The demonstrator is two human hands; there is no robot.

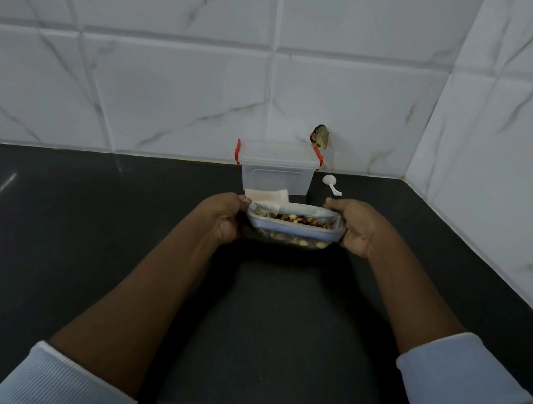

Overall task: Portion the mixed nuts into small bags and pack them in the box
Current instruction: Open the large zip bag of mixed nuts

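A clear plastic container of mixed nuts [293, 232] sits on the black counter in front of me. My left hand [224, 217] grips its left end and my right hand [357, 226] grips its right end. Its pale lid [303, 209] is tilted up at the far side, so the nuts show under it. Just behind lies a stack of small clear bags [267, 195]. Further back stands the clear storage box [277, 167] with red clips, its lid on.
A white plastic scoop [331, 183] lies right of the box. The black counter [96, 236] runs left and toward me. White marble-look tiled walls close off the back and the right side. A small dark object [320, 136] sits on the wall behind the box.
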